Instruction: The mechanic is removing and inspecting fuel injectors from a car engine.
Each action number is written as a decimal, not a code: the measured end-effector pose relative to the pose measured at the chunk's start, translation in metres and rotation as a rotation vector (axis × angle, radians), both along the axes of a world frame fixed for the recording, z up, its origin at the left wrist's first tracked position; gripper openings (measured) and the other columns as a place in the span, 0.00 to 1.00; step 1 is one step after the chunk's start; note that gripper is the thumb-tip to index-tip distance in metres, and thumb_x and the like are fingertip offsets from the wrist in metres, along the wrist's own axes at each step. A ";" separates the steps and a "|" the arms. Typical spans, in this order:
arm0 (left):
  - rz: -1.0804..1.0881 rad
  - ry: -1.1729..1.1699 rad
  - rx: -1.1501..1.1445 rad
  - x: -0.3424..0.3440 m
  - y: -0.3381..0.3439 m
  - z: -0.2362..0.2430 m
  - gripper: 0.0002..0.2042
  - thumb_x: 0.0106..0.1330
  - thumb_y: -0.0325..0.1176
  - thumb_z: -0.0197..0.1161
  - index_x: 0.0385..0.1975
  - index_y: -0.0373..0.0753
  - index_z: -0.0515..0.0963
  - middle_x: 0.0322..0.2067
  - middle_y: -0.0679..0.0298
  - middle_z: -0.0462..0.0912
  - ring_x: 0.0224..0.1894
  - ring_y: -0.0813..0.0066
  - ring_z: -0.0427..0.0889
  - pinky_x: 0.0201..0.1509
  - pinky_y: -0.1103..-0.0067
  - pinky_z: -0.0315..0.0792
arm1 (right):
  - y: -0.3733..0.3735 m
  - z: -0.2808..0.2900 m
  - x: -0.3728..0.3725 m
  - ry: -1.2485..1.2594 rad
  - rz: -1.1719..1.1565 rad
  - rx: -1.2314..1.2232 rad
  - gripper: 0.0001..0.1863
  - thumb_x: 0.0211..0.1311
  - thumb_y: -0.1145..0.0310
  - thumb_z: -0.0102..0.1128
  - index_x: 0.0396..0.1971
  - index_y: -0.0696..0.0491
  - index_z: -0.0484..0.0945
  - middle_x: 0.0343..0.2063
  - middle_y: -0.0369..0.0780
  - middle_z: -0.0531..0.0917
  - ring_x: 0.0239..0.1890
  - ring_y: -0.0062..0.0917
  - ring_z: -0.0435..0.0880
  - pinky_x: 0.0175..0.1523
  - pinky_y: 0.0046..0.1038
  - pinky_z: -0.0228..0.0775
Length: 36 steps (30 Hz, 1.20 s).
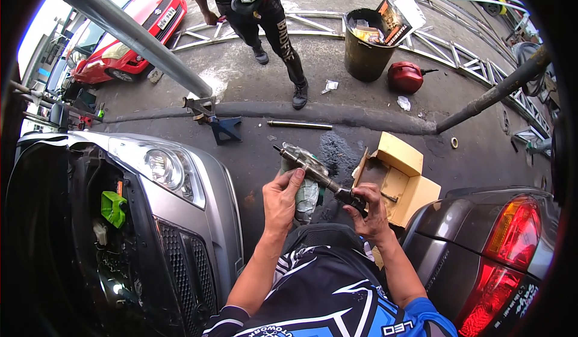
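A slim metal shaft-like car part (319, 177) is held slantwise in front of my body, its far end up to the left. My left hand (282, 197) is closed around its middle, thumb on top. My right hand (371, 212) grips the darker, thicker near end between thumb and fingers. Beneath the part lies crumpled pale plastic wrapping (307, 200), partly covered by my hand and the shaft. An open cardboard box (418, 195) rests on the ground just beyond my right hand, with a small metal piece inside.
A silver car front (211, 174) with raised hood is at left, a dark car's tail light (515, 231) at right. Ahead are a blue jack stand (223, 129), a metal tube (299, 124), a black bin (367, 60), a red container (406, 77) and a standing person (271, 30).
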State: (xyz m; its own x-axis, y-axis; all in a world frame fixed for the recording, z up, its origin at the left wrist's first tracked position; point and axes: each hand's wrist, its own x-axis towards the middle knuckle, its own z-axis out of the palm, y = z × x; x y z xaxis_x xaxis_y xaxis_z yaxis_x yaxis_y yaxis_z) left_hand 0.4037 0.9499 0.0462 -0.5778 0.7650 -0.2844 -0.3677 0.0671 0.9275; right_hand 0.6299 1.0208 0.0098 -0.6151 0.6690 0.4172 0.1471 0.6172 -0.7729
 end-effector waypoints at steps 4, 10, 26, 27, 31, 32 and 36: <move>0.023 0.032 0.016 0.003 0.001 0.002 0.14 0.74 0.34 0.70 0.44 0.25 0.87 0.40 0.63 0.87 0.36 0.81 0.84 0.40 0.83 0.79 | -0.007 -0.010 -0.001 0.107 -0.060 -0.245 0.31 0.64 0.71 0.75 0.62 0.52 0.67 0.54 0.45 0.79 0.52 0.36 0.83 0.57 0.36 0.78; -0.008 0.055 -0.019 0.002 -0.004 0.000 0.14 0.73 0.34 0.71 0.45 0.25 0.88 0.45 0.58 0.87 0.46 0.79 0.81 0.51 0.81 0.74 | -0.010 -0.009 0.003 0.133 -0.059 -0.508 0.31 0.69 0.68 0.72 0.65 0.53 0.64 0.56 0.43 0.77 0.55 0.31 0.82 0.61 0.32 0.74; 0.048 -0.248 0.181 0.056 0.027 -0.044 0.11 0.78 0.32 0.61 0.55 0.39 0.74 0.45 0.64 0.84 0.44 0.75 0.85 0.47 0.76 0.81 | -0.019 -0.007 -0.032 0.018 -0.038 -0.244 0.34 0.58 0.84 0.64 0.66 0.57 0.65 0.56 0.49 0.77 0.57 0.39 0.82 0.65 0.36 0.74; 0.073 -0.182 0.144 0.056 0.029 -0.048 0.09 0.79 0.32 0.60 0.53 0.39 0.75 0.42 0.64 0.84 0.41 0.75 0.85 0.45 0.77 0.80 | -0.020 -0.007 -0.034 0.008 -0.054 -0.237 0.35 0.55 0.84 0.63 0.65 0.57 0.66 0.55 0.50 0.77 0.56 0.42 0.82 0.65 0.38 0.75; 0.148 -0.131 0.067 0.043 0.038 -0.057 0.08 0.79 0.35 0.60 0.48 0.37 0.78 0.39 0.64 0.85 0.36 0.76 0.85 0.40 0.78 0.79 | -0.021 -0.004 -0.035 0.008 -0.077 -0.166 0.35 0.54 0.83 0.64 0.65 0.56 0.67 0.54 0.50 0.78 0.55 0.45 0.82 0.62 0.40 0.78; 0.213 -0.106 0.094 0.038 0.040 -0.056 0.10 0.79 0.36 0.60 0.46 0.35 0.79 0.38 0.63 0.86 0.36 0.75 0.86 0.40 0.77 0.80 | -0.022 -0.001 -0.034 0.005 -0.082 -0.157 0.32 0.60 0.78 0.68 0.64 0.56 0.68 0.52 0.49 0.79 0.52 0.41 0.84 0.60 0.38 0.79; 0.332 -0.178 0.021 -0.035 0.048 -0.044 0.18 0.80 0.46 0.58 0.49 0.33 0.76 0.33 0.60 0.82 0.32 0.68 0.85 0.35 0.71 0.82 | -0.030 0.008 -0.028 0.097 -0.033 -0.450 0.29 0.70 0.67 0.71 0.65 0.55 0.67 0.51 0.44 0.81 0.49 0.30 0.85 0.57 0.32 0.77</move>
State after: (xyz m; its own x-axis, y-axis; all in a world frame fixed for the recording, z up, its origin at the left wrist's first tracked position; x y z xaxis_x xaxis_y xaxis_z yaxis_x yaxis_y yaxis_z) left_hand 0.3691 0.9983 0.0025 -0.7381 0.5513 -0.3889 -0.5221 -0.1017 0.8468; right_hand 0.6023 0.9903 0.0176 -0.5629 0.8154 0.1353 0.0747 0.2133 -0.9741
